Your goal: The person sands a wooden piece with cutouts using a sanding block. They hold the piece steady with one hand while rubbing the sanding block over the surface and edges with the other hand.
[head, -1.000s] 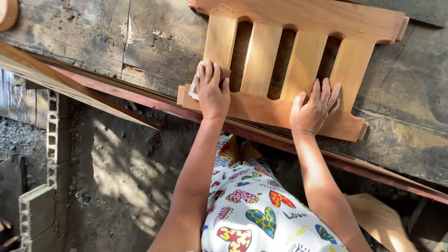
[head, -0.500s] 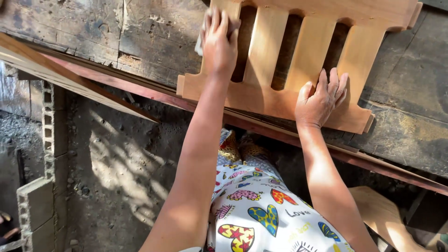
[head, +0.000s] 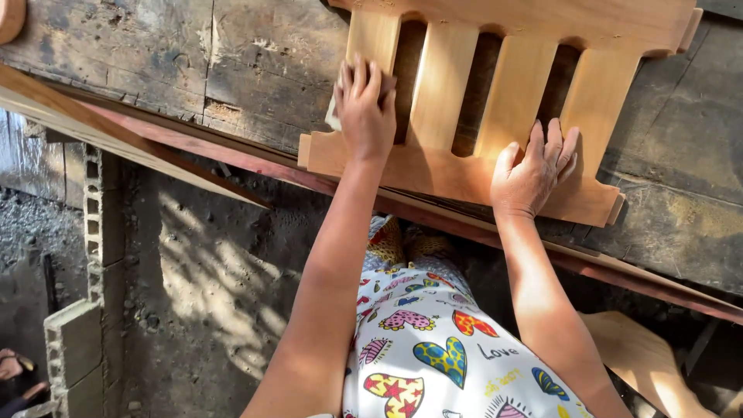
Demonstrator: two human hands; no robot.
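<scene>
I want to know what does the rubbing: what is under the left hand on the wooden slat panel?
A pale sheet corner sticks out beside the left hand, over the outermost slat. The palm covers the rest of the sheet.

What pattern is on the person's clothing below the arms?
The clothing is white with multicoloured hearts, clearest in the head view.

left hand (head: 365,116) with sandpaper (head: 334,118) slid back down the slat (head: 371,46)
</scene>
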